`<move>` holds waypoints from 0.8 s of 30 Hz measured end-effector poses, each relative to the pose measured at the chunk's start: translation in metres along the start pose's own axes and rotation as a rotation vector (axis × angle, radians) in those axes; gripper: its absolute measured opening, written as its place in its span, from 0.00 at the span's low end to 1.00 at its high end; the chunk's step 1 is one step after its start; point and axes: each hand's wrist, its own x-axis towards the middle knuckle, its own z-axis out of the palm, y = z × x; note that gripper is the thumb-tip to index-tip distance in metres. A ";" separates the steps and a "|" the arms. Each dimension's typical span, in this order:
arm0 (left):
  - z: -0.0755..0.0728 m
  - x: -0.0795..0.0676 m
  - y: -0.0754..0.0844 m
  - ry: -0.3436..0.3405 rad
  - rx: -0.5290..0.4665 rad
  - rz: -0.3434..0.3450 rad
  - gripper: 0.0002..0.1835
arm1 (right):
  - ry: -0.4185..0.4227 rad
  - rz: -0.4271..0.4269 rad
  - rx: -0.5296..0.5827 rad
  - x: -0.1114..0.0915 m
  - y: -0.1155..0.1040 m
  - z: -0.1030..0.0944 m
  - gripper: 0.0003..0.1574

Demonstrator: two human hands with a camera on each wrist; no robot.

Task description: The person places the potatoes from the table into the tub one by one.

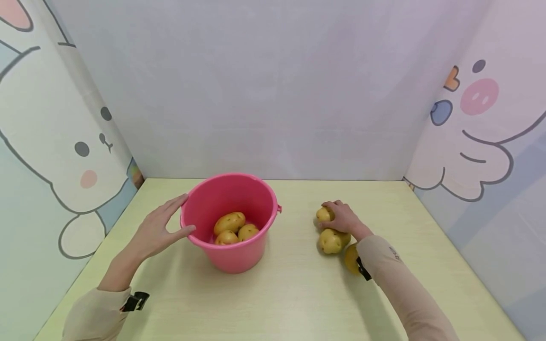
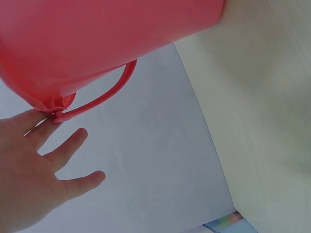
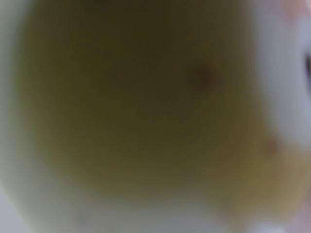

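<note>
A pink bucket (image 1: 234, 258) stands left of centre with several potatoes (image 1: 229, 222) inside. My left hand (image 1: 159, 229) is at the bucket's left rim, its fingers spread and fairly straight. In the left wrist view, fingertips of the left hand (image 2: 34, 165) touch the rim by the bucket's handle (image 2: 104, 94), while other fingers stand apart from it. To the right, my right hand (image 1: 343, 219) curls from above round a potato (image 1: 325, 215), its thumb on the near side. Close below it lies another potato (image 1: 330, 241). A blurred potato (image 3: 136, 116) fills most of the right wrist view.
A further potato (image 1: 351, 259) lies under the right forearm, partly hidden by the sleeve. The pale wooden table (image 1: 290, 303) meets a plain back wall (image 1: 273, 94). Cartoon-printed side walls (image 1: 55, 142) stand left and right.
</note>
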 end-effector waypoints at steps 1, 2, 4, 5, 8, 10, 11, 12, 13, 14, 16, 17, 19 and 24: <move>0.000 0.000 0.000 0.001 0.001 -0.001 0.44 | 0.004 -0.004 -0.009 -0.001 0.001 -0.001 0.39; 0.000 0.000 0.000 0.001 0.002 -0.003 0.44 | 0.008 -0.007 -0.012 -0.001 0.001 -0.001 0.39; 0.001 0.000 -0.001 0.008 0.003 -0.004 0.44 | 0.015 -0.009 -0.021 -0.002 0.003 -0.003 0.39; 0.001 -0.001 -0.001 0.010 0.004 -0.005 0.44 | 0.019 -0.011 -0.026 -0.002 0.003 -0.004 0.38; 0.003 -0.001 -0.003 0.014 0.007 -0.003 0.44 | 0.027 -0.021 -0.033 -0.003 0.005 -0.007 0.38; 0.003 -0.001 -0.004 0.017 0.008 0.001 0.44 | 0.029 -0.024 -0.040 -0.004 0.005 -0.009 0.37; 0.003 -0.001 -0.004 0.013 0.008 0.002 0.44 | 0.027 -0.027 -0.043 -0.005 0.005 -0.011 0.37; 0.003 -0.001 -0.004 0.012 0.006 0.004 0.44 | 0.026 -0.028 -0.043 -0.006 0.005 -0.012 0.37; 0.003 -0.001 -0.005 0.013 0.005 0.007 0.44 | 0.027 -0.027 -0.046 -0.006 0.005 -0.013 0.37; 0.003 -0.001 -0.005 0.013 0.004 0.008 0.44 | 0.029 -0.030 -0.048 -0.007 0.005 -0.014 0.37; 0.002 -0.001 -0.004 0.011 0.002 0.009 0.44 | 0.034 -0.037 -0.052 -0.008 0.003 -0.017 0.37; 0.002 -0.001 -0.005 0.011 0.001 0.010 0.44 | 0.038 -0.044 -0.054 -0.009 0.003 -0.018 0.37; 0.002 -0.001 -0.005 0.012 0.001 0.013 0.44 | 0.045 -0.049 -0.056 -0.010 0.001 -0.021 0.37; 0.002 -0.001 -0.004 0.013 0.001 0.015 0.44 | 0.048 -0.052 -0.066 -0.012 -0.001 -0.028 0.38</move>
